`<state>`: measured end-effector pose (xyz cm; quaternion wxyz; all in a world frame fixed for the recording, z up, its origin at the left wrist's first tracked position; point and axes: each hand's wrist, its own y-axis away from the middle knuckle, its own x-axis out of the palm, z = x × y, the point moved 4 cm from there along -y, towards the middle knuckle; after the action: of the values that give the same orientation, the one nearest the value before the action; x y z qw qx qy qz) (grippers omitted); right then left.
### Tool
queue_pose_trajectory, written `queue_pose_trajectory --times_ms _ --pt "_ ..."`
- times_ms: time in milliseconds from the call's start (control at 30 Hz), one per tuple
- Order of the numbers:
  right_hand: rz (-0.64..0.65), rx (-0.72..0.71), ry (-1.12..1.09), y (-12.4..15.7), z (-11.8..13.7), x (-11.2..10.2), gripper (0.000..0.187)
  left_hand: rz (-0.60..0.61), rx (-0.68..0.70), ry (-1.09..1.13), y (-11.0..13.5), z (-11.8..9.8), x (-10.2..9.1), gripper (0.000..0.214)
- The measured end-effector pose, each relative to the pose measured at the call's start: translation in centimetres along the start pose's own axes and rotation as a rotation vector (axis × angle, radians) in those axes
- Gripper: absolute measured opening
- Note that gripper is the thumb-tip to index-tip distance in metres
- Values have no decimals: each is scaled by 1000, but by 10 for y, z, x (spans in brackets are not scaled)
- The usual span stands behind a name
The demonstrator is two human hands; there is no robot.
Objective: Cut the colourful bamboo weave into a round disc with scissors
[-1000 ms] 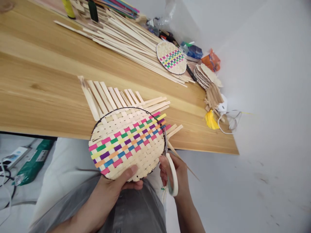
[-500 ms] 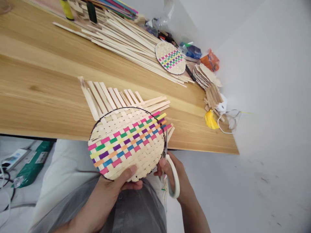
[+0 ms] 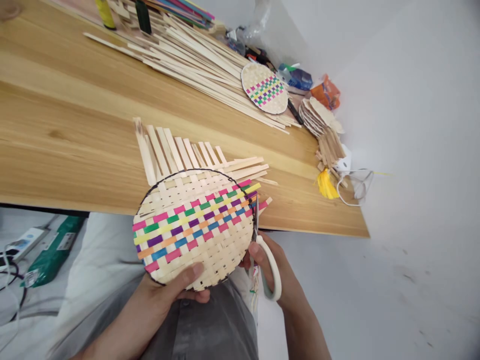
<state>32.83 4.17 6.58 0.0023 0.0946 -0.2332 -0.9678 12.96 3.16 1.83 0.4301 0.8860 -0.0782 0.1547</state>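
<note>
Here, your left hand grips the woven bamboo disc over the near edge of the bench, fingers closed to steady it, while your right hand closes on the scissors, blades at the rim.

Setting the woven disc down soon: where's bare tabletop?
Bare wood on the tabletop, left of the loose strip ends of the woven disc, below the long strip pile; narrower patch right of those ends. Crowded: far corner, finished disc, stacked rounds.

Pale wooden tabletop; loose bamboo strips in heap; colour-woven bamboo disc atop strips; stacked discs near corner
</note>
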Motion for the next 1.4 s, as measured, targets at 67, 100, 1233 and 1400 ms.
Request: queue_pose_trajectory --times_ms 67,100,1233,1400 --pt "19 -13 7 1 1 0 45 -15 4 -14 0 0 -1 47" --pt "28 -17 12 2 1 0 45 -22 8 -18 0 0 -2 48" --pt "-100 156 20 -2 -13 -4 47 -61 -13 -85 6 -11 1 49" --pt "21 58 119 -1 2 -6 48 -25 -19 -80 9 -10 -1 55"
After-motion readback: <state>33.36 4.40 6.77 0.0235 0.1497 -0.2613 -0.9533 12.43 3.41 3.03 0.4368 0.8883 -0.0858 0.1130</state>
